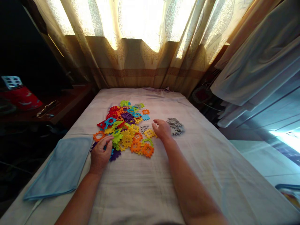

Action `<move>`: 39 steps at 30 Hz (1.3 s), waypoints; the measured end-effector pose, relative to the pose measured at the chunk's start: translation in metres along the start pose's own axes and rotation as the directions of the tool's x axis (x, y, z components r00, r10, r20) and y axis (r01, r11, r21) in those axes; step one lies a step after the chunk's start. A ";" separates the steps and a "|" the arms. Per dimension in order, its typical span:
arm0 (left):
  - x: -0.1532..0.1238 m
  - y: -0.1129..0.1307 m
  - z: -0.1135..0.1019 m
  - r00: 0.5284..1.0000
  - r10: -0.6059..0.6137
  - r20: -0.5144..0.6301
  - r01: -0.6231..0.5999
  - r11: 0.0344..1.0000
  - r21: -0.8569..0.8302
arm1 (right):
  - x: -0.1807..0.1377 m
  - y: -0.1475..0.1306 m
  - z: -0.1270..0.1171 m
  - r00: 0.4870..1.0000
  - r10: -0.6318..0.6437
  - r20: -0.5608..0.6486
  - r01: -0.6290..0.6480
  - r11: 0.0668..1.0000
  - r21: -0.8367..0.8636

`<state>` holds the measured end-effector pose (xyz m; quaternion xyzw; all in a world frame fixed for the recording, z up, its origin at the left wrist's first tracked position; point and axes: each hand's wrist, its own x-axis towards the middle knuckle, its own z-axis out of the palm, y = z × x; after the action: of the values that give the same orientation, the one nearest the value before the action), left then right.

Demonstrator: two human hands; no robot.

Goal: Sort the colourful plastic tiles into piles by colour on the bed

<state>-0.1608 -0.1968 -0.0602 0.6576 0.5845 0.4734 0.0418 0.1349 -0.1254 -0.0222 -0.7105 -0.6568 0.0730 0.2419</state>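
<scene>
A mixed heap of colourful plastic interlocking tiles [127,140], many square with notched edges, lies on the cloth-covered surface [145,187]. My left hand [100,154] rests at the heap's near left edge, fingers stretched loosely beside a lime-green tile [117,137]; nothing shows in its grasp. On the heap's right side my right hand [162,128] hovers or rests with thumb and fingers apart, holding nothing visible. Close to its fingertips are a grey tile [144,128] and a yellow tile [149,133]. Just right of this hand is a small pile of grey tiles [176,126], partly hidden by it.
A folded light-blue cloth [61,168] with a white cord under it lies at left. Beyond stands a dark wooden table [70,100] with a red container [22,97]. Curtains [140,62] hang behind, and pale garments [253,62] hang at right.
</scene>
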 end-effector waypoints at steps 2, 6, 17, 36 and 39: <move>0.000 0.000 0.001 1.000 0.000 -0.007 0.000 1.000 -0.002 | -0.007 -0.017 0.009 0.995 -0.073 0.068 0.078 0.994 -0.071; 0.001 0.002 0.001 1.000 0.006 -0.004 -0.006 1.000 -0.008 | -0.018 -0.038 0.017 0.987 -0.035 0.156 0.069 0.973 -0.219; 0.004 -0.004 0.000 0.982 -0.078 -0.172 0.068 0.996 -0.064 | 0.014 -0.069 0.020 0.940 0.093 0.327 0.031 0.935 -0.354; 0.005 -0.007 0.002 0.986 -0.121 -0.117 0.108 0.988 -0.112 | -0.008 0.073 -0.046 0.979 0.187 -0.076 -0.202 0.912 -0.357; 0.004 -0.007 0.002 0.986 -0.134 -0.098 0.123 0.986 -0.112 | -0.021 0.084 -0.029 0.982 0.163 -0.092 -0.184 0.929 -0.322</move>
<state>-0.1654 -0.1906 -0.0629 0.5897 0.6012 0.5339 0.0763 0.2196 -0.1550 -0.0384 -0.7982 -0.5862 -0.0393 0.1333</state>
